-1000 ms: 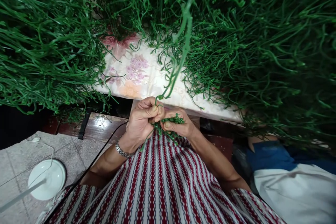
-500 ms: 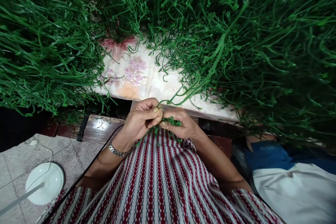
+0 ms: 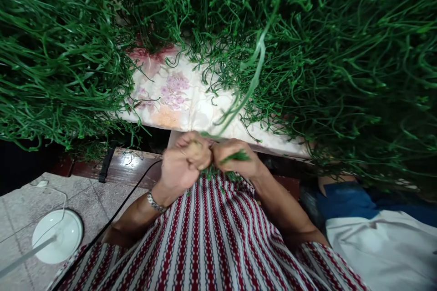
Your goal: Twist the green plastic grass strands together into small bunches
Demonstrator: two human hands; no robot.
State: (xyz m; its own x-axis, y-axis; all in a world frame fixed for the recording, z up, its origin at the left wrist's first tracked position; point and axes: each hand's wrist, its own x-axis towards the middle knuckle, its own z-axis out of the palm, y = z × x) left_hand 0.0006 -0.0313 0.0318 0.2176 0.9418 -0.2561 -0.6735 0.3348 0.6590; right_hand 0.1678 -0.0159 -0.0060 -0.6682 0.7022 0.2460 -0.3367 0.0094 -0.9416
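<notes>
My left hand (image 3: 182,161), with a metal watch (image 3: 156,202) on its wrist, is closed and smeared by motion. From its fingertips a long, branched green stem (image 3: 254,79) runs up and to the right over the table, also blurred. My right hand (image 3: 235,159) is closed beside it, the knuckles of both nearly touching. Small green clippings (image 3: 241,155) stick out of the right fist. More green bits hang below both hands, over the red-and-white striped garment (image 3: 218,236). Exactly how the fingertips grip the stem is hidden.
Heaps of green stems lie on the left (image 3: 61,63) and right (image 3: 358,68) of a flower-patterned tablecloth (image 3: 201,111). Below left are a wooden bench (image 3: 131,168), a black cable and a white round lamp base (image 3: 56,236). Another person's white clothing (image 3: 382,245) is at right.
The long stem has swung left and more upright, its tip now further left. Both fists have turned, and the left one is now blurred.
</notes>
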